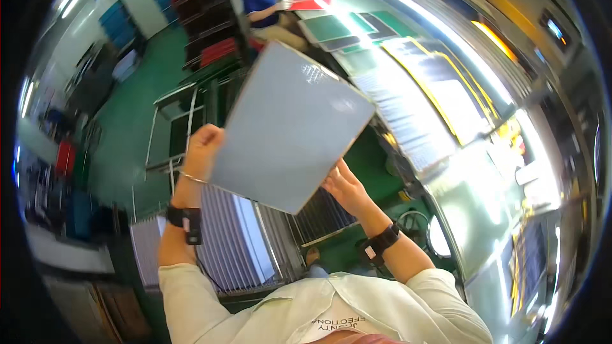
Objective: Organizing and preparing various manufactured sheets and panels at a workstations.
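Note:
A flat grey rectangular panel (287, 127) with a thin, lighter rim hangs tilted in the air before me. My left hand (204, 148) is closed on its left edge, with the fingertips partly hidden. Along the lower right edge, my right hand (344, 186) grips the panel, thumb on one side and some fingers behind it. Glare and a small patterned patch show near the panel's top corner. Below it stands a rack of thin upright sheets (223, 242), packed side by side.
To the right runs a bright workbench (465, 216) bearing yellow-edged panels (440, 89) and green boards (338, 28). A co-worker (264, 3) sits at its far end beside a red board (310, 1). A metal frame cart (175, 124) and stacked dark crates (204, 13) stand ahead left.

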Action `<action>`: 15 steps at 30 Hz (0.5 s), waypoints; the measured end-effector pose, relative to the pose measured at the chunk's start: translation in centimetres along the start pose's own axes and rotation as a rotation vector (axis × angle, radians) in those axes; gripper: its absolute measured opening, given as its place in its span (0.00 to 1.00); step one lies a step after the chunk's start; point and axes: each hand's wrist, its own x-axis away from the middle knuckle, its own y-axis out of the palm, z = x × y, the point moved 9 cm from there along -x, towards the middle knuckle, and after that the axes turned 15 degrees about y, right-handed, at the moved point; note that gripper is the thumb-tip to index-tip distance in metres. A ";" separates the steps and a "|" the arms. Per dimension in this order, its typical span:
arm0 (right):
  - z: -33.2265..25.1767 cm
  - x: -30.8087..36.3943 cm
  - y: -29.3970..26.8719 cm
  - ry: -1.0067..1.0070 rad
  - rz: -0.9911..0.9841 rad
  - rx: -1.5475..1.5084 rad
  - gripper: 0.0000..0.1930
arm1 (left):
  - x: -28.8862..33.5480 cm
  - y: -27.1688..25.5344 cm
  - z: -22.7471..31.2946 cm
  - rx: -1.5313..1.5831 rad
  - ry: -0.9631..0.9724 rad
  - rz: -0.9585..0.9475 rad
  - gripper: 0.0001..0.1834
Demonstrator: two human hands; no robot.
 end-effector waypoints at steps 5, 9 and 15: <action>-1.6 12.9 -13.3 -0.008 0.401 0.001 0.21 | -1.4 22.6 -3.5 0.197 -0.112 -0.312 0.07; -3.4 24.3 -21.7 0.028 0.765 0.284 0.14 | -0.5 38.0 -3.5 0.220 -0.211 -0.534 0.06; 2.4 34.5 -26.7 0.275 0.691 -0.124 0.19 | 2.3 58.7 -1.9 0.006 0.136 -0.882 0.09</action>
